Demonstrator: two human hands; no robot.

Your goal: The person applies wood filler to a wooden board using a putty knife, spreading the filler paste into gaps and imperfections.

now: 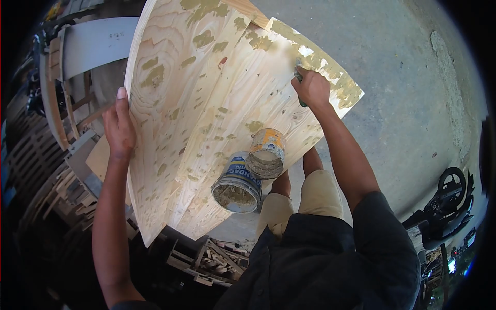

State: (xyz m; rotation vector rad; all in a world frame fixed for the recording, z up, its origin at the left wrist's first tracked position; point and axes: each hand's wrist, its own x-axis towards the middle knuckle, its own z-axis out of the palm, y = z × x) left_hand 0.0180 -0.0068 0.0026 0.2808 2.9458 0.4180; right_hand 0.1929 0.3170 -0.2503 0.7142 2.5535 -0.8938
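Right hand [311, 88]: wrapped round green-handled scraper [298, 62] | Left hand [120, 126]: at edge of broad pale-wood panel [243, 88], grip unclear | Technique: blade low, even pressure over olive-brown filler patches [153, 76]

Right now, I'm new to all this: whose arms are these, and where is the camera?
There's no machine here, just a person's two bare hands. A camera worn on the head looks forward and down at them. The left hand touches the edge of a wooden panel marked with brownish-green patches. The right hand holds a tool, partly hidden by the fingers. An orange-labelled can and a blue-labelled bucket are on the panel, nearer the body.
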